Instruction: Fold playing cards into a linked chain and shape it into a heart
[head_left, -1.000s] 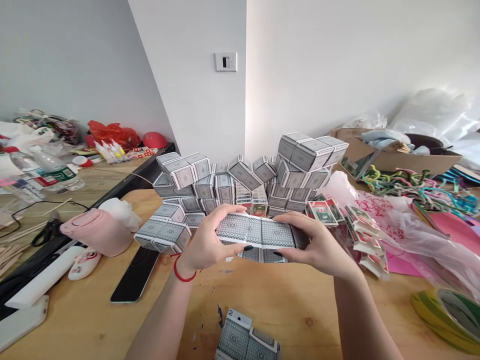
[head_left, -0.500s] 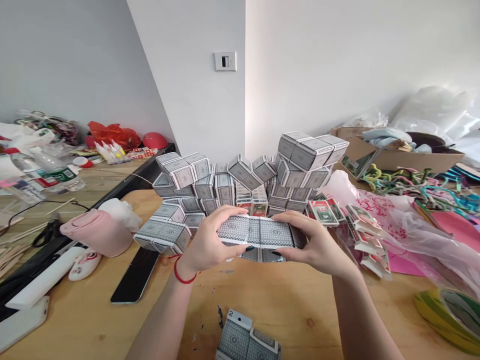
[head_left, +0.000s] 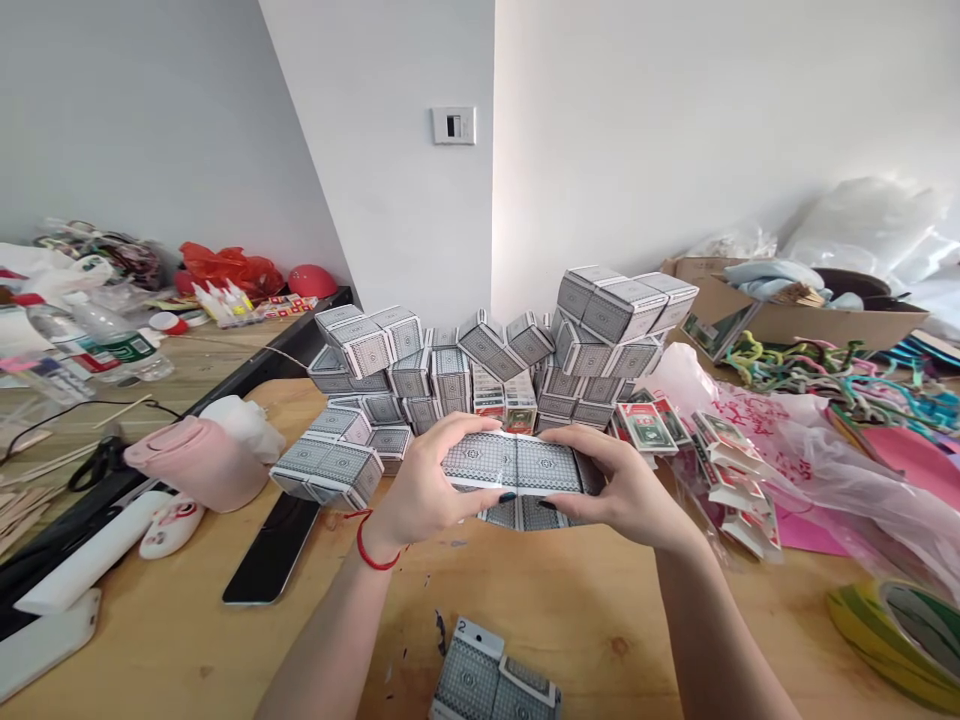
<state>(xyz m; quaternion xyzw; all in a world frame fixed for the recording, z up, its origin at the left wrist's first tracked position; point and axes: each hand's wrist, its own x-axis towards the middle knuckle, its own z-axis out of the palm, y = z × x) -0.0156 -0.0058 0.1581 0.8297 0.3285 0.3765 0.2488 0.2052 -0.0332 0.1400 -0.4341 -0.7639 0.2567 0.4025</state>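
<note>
Between both hands I hold a block folded from playing cards [head_left: 517,463], its grey patterned backs facing up. My left hand [head_left: 435,480] grips its left end, thumb along the near edge and fingers over the far side. At the right end my right hand [head_left: 611,475] closes around it in the same way. Part of the block's underside shows below my thumbs. Behind it rise stacked card blocks [head_left: 450,375], with taller ones [head_left: 622,300] at the right. Another card block [head_left: 495,675] lies on the table near me.
Left of the hands lie a black phone [head_left: 274,550], a pink container [head_left: 199,462] and a white rolled item [head_left: 90,555]. To the right are red-and-green card boxes [head_left: 649,425], opened boxes [head_left: 739,485], a plastic bag [head_left: 810,440] and yellow tape [head_left: 892,640].
My left hand has shifted slightly right and my right hand slightly left, both still around the card block. The thumbs sit closer together. The view has moved a little.
</note>
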